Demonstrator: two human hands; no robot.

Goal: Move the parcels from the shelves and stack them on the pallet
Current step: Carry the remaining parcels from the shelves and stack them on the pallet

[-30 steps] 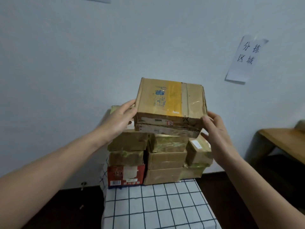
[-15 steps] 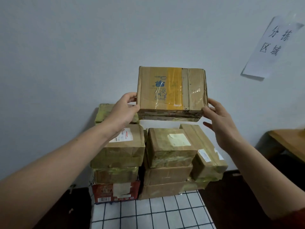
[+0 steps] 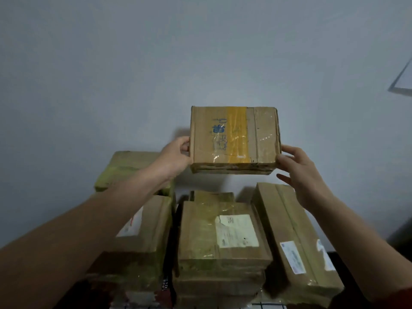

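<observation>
1. My left hand [image 3: 176, 159] grips the left edge of the held parcel [image 3: 234, 139]. The thumb [image 3: 185, 146] is curled onto its upper face, and the other fingers are hidden behind the box.
2. My right hand [image 3: 298, 172] has the parcel's near right corner between thumb and forefinger [image 3: 288, 150]. The remaining fingers are spread loose below the box and do not touch it.
3. The held parcel is a brown carton with a yellow tape band and blue print. It hangs in the air between my hands, above the rear of the parcel stack and apart from it.
4. Under it, the middle parcel [image 3: 200, 233] carries a pale label. A long parcel [image 3: 287, 228] lies just beside it on the right, and a left parcel [image 3: 151, 228] shows under my forearm. A greenish taped parcel [image 3: 127, 166] sits at the back left.
5. A sliver of checked cloth [image 3: 269, 306] shows at the stack's foot. Whatever bears the stack is otherwise hidden.
6. A plain pale wall [image 3: 133, 74] fills the upper view, with a paper sheet [image 3: 404, 83] at the right edge.
7. Compared with a second ago, the parcel is higher and closer to the wall, clear of the stack it then overlapped.
8. I now look down on the parcels' tops rather than their fronts.
9. The paper sheet has slid to the frame's edge, and the cloth is nearly out of view.
10. The wooden table on the right is no longer in view.
</observation>
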